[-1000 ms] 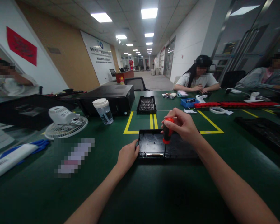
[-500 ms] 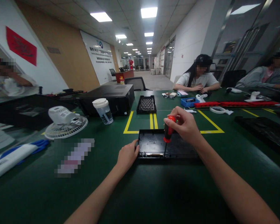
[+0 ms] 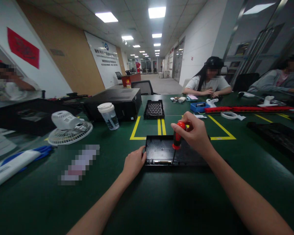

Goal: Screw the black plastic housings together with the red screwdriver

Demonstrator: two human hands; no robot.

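Note:
A shallow black plastic panel (image 3: pixel 159 150) with a raised rim lies on the green table in front of me. My left hand (image 3: pixel 134 160) grips its left edge, thumb towards me and fingers along the side. In my right hand (image 3: pixel 193 133) is a screwdriver (image 3: pixel 177 138) with a red and black handle, held nearly upright from above. The screwdriver's tip meets the panel near its front rim, at the right end of a shiny metal strip (image 3: pixel 163 162). Any screw under the tip is too small to make out. My right hand and forearm hide part of the panel's right side.
Beyond the panel stands a black tray (image 3: pixel 154 109) of small parts. To the left are a lidded cup (image 3: pixel 108 116), a white fan (image 3: pixel 70 128) and a large black case (image 3: pixel 112 99). A blue bin (image 3: pixel 199 107) and tape roll (image 3: pixel 229 115) lie right. Other people sit around the table.
The screwdriver and my right hand have shifted only very slightly, with the handle turned a little in the fingers. The left hand and panel stay in place.

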